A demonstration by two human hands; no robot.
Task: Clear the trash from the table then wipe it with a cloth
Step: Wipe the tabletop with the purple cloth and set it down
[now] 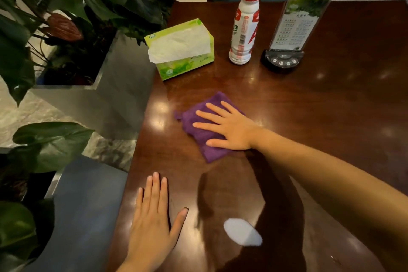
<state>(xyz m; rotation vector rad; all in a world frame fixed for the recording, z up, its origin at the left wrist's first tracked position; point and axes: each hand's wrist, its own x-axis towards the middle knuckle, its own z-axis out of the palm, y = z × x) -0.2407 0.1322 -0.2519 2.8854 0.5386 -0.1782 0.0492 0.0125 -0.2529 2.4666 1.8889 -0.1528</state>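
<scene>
You are pressing your open right hand point(229, 128) flat onto the purple cloth point(213, 153) on the table point(331, 117), your empty left hand point(152, 218) lying flat nearer, so wiping seems underway, though a bottle point(242, 28) is standing farther back, perhaps uncleared.

My one view comes from the head-worn camera, set above the near edge of the dark wooden table point(320, 117) and looking forward and steeply down across it through a wide lens. It sits close: the left hand point(152, 225) shows large at the bottom of the frame and the right hand point(229, 128) lies near the centre on the purple cloth point(187, 121). The tissue box point(181, 48), red-capped bottle point(242, 26) and menu stand point(295, 17) mark the far side near the top, with the planter point(123, 86) down the left.
</scene>
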